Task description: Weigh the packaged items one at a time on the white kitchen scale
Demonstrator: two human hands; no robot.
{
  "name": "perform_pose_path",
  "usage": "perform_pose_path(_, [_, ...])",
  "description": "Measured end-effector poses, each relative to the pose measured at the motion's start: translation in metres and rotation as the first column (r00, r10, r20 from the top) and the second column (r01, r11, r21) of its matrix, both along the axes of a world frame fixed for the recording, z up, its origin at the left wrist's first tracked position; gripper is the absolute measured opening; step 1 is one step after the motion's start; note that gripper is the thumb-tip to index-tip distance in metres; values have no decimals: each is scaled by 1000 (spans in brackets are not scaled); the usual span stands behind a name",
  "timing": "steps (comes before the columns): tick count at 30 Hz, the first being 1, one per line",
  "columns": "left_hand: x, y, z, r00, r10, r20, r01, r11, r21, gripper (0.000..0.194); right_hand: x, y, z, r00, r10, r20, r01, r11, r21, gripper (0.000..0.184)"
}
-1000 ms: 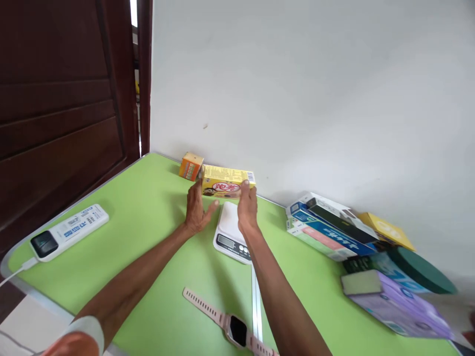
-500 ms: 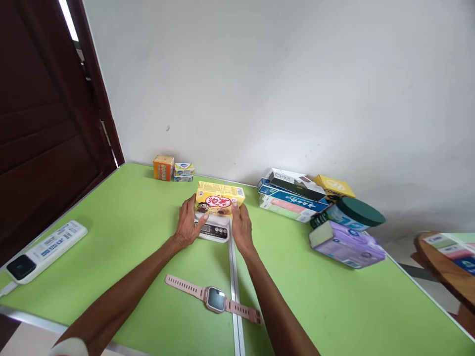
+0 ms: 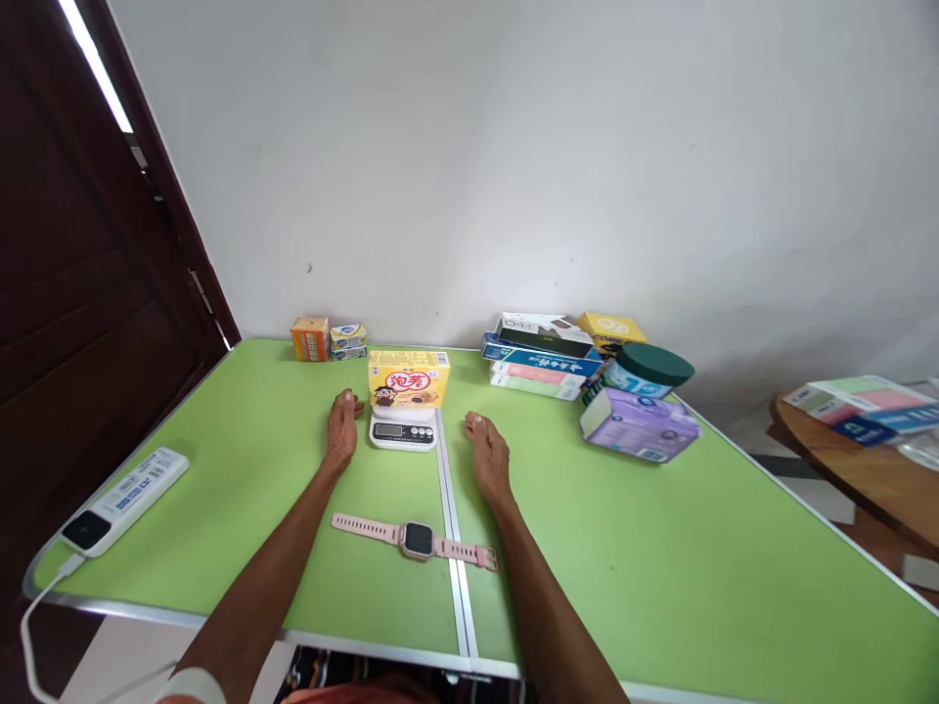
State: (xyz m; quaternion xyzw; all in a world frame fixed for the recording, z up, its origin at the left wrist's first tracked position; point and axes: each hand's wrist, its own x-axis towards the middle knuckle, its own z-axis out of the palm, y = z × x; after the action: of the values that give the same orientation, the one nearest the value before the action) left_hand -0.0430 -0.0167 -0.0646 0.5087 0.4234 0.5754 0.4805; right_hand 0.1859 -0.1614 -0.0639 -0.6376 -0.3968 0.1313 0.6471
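A yellow snack box stands on a small white kitchen scale near the middle of the green table. My left hand lies flat on the table just left of the scale, fingers stretched out, holding nothing. My right hand rests on the table to the right of the scale, fingers extended and empty. Neither hand touches the box. A pink smartwatch lies flat between my forearms.
An orange box and small blue-yellow boxes sit at the back left. Stacked boxes, a green-lidded tin and a purple pack lie at the back right. A white power strip is at the left edge. A wooden table stands at the right.
Both hands let go of the yellow box, leaving it on the scale, and moved apart onto the table. The view drew back.
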Motion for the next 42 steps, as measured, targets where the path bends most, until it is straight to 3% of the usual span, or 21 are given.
perform_pose_path(9, [-4,7,8,999,-36,-1,36,999,-2,76,-9,-5,11,991,35,-126,-28,998,54,60])
perform_pose_path(24, [-6,9,14,996,-65,-60,65,998,10,37,-8,-1,12,987,13,-161,-13,1000,1,38])
perform_pose_path(42, [-5,7,14,989,-57,-137,62,998,27,40,-6,0,12,987,36,-159,-38,999,-10,30])
